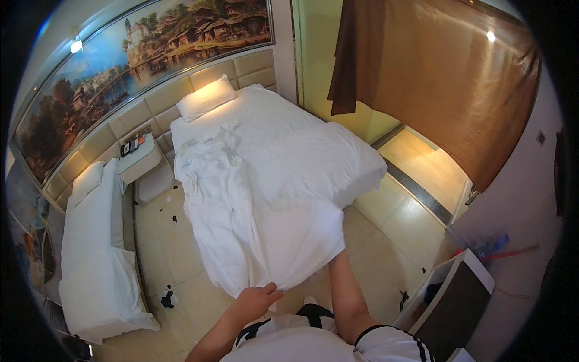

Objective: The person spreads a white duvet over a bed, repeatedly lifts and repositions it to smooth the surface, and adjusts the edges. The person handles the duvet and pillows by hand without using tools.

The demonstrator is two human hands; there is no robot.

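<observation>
A large white bed cover (289, 235) spreads over the bed, and its near end is lifted toward me off the foot. My left hand (260, 300) is closed on the near edge of this cover, fingers pinching the cloth. Farther right, my right hand (339, 258) reaches up under the cover's right corner. Cloth hides its fingers, so their grip does not show. Between both hands the fabric hangs fairly taut. Along the bed's left side the cover lies bunched in folds. One white pillow (208, 98) rests at the headboard.
To the left stands a narrower bed (93, 241) with white bedding. A white nightstand (140, 158) sits between the beds. Dark scraps (169, 298) lie on the tiled floor. At right are a brown curtain (446, 78) and a dark-topped cabinet (455, 301) close to me.
</observation>
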